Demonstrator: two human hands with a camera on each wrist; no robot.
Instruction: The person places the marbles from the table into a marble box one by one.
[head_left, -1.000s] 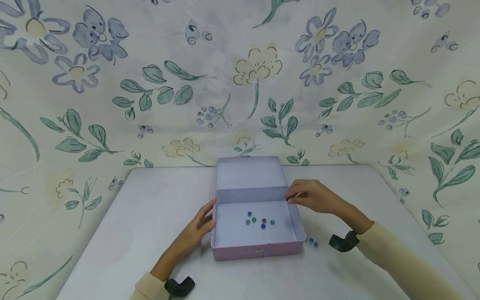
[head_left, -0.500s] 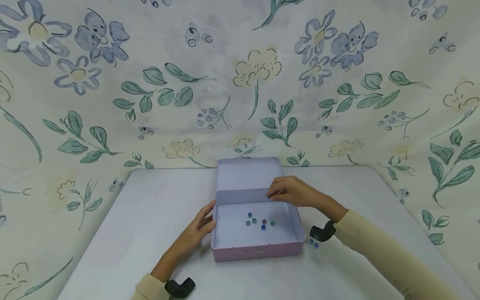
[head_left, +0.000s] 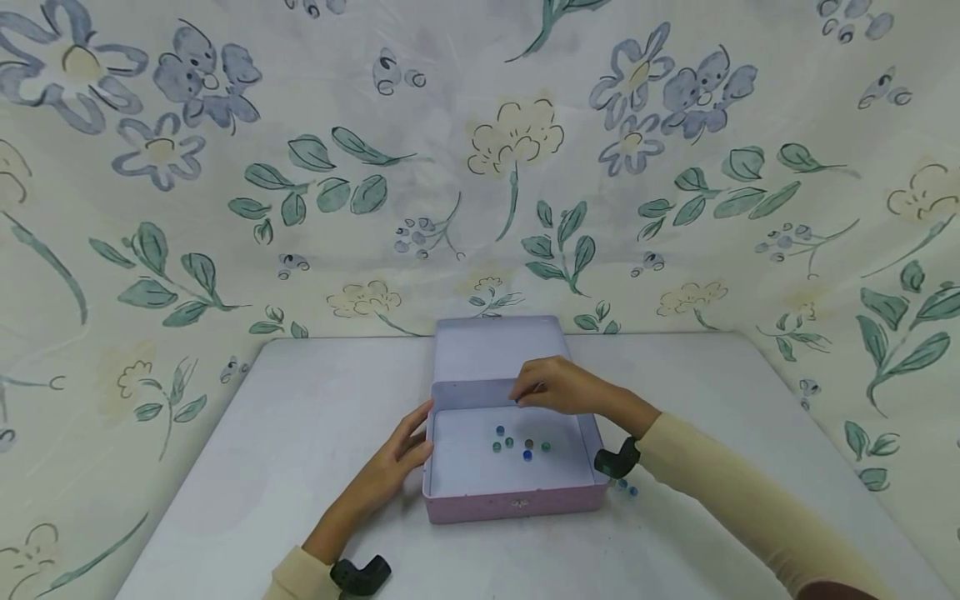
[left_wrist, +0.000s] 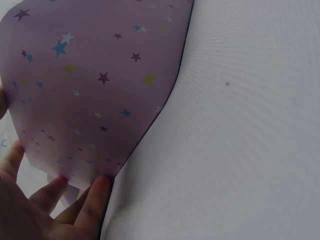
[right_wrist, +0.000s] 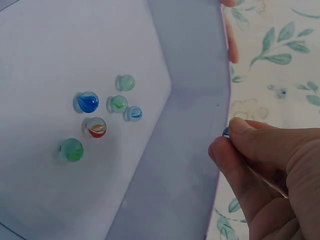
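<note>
A pink-purple tin box with a pale inside lies open on the white table, its lid tilted back. Several glass marbles sit grouped on its floor, among them a dark blue marble, a red-orange swirled marble and a green marble. Above the box's back part, my right hand pinches a blue marble between thumb and finger; most of that marble is hidden. My left hand rests its fingertips against the box's left side, which shows printed stars in the left wrist view.
A few loose marbles lie on the table beside the box's front right corner, partly behind my right wrist's black camera mount. A flowered cloth hangs behind the table.
My right hand has moved left with its marble, from the box's right back corner to over the back middle. My left hand and the marbles inside the box have stayed put.
</note>
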